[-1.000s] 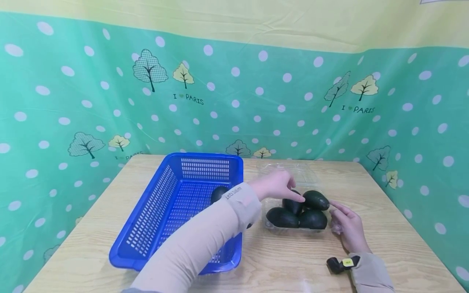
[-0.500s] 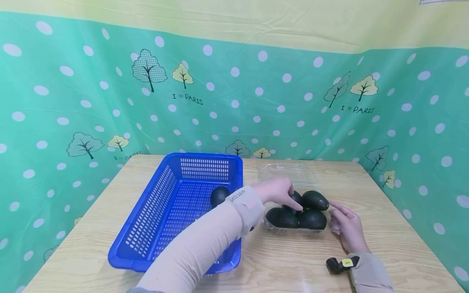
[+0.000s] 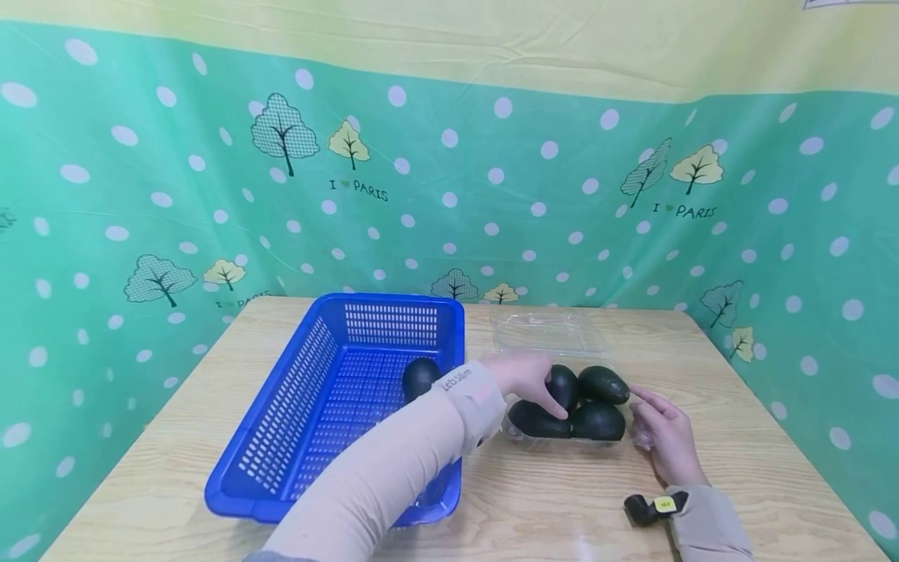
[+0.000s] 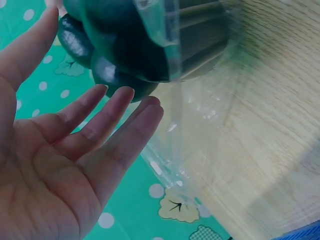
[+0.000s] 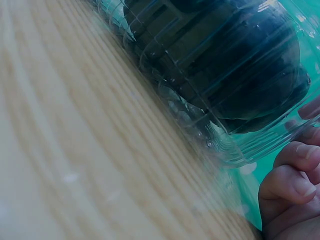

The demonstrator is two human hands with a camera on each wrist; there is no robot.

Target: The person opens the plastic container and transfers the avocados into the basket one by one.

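Your left hand (image 3: pixel 523 375) reaches across the near right corner of the basket (image 3: pixel 295 406) to the tray (image 3: pixel 635 437). In the head view its fingers curve over the avocado (image 3: pixel 563 385) at the back left of the tray, fingertips down on its front face. The left wrist view shows the palm open, four fingers (image 4: pixel 107 112) straight and lying side by side, thumb apart, tips just beside the dark fruit (image 4: pixel 117 60). Whether the fingers have closed round that avocado cannot be told.

Your right hand (image 3: pixel 663 433) rests at the tray's right end, fingers extended along the clear wall. In the right wrist view two fingertips (image 5: pixel 292 167) bend against the plastic rim (image 5: pixel 235 150); whether they pinch it cannot be told.

The tray sits on the table (image 3: pixel 702 375), right of centre, just beside the basket. It holds four avocados: the one under your left hand, one (image 3: pixel 604 384) behind it to the right, and two in front (image 3: pixel 537 420) (image 3: pixel 598 421), all touching.

The tray's clear lid (image 3: pixel 548 332) lies open flat behind the tray. One more avocado (image 3: pixel 420 377) lies in the basket, against its right wall. A black wrist strap with a yellow tag (image 3: pixel 656 507) shows on your right sleeve. A green dotted cloth (image 3: pixel 140 195) backs the table.
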